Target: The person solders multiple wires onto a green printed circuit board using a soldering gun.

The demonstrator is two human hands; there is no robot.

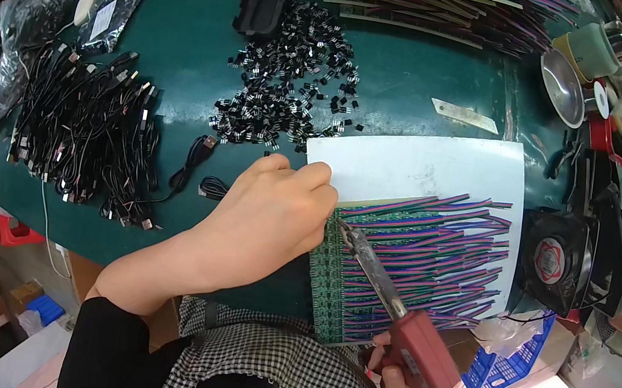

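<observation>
One green circuit board (328, 300) lies at the near edge of the dark green table (191, 26), right in front of the person, with a white sheet (423, 163) showing beyond it. It's flat, with rows of tiny parts down its left side. Many thin wires (431, 263) run rightward across it in pink, blue and green, their uneven ends fanning out over the sheet. The right hand (398, 385) grips the red handle of a soldering iron (417, 347), whose tip slants to the board's upper left corner. The left hand (279, 209) is curled narrow there, fingertips hidden; I can't tell whether they pinch anything.
</observation>
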